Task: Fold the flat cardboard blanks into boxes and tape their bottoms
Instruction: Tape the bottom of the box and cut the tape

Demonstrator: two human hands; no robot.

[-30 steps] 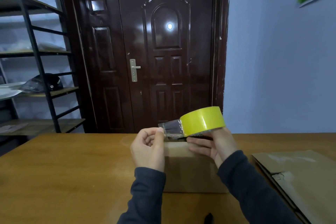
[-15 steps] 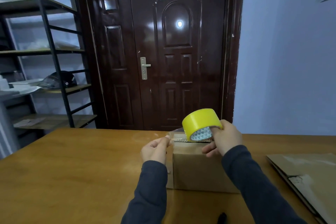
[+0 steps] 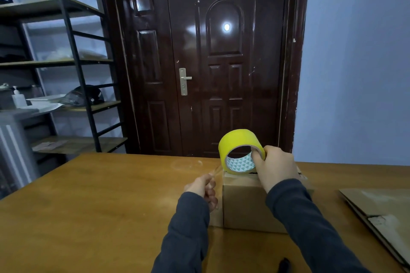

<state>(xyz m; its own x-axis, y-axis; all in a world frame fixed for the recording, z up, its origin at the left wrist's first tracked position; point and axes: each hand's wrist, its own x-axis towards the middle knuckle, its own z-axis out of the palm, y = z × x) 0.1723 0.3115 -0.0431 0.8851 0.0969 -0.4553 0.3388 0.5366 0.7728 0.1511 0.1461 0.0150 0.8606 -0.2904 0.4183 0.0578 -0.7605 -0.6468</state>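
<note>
Head view: I am looking across a wooden table toward a dark door.
Box: I am seeing the folded cardboard box sitting midway between the table's far and near edges, right of the middle.
Tape roll: the yellow tape roll is resting on the box's top left edge, its open core facing me.
Right hand: my view is showing the right hand gripping the roll, thumb hooked into the core and palm wrapping its right side.
Left hand: the left hand is pinching the free end of the tape, fingers curled close together, just beside the box's left side.
Tape strip: the clear tape strip is running from the roll down to that pinch.
Flat blanks: the flat blanks are lying stacked along the table's right edge, well apart from the box.
Near edge: a small dark object is lying there; I cannot tell what it is.
Shelf rack: a metal shelf rack is standing beyond the far left corner.
</note>
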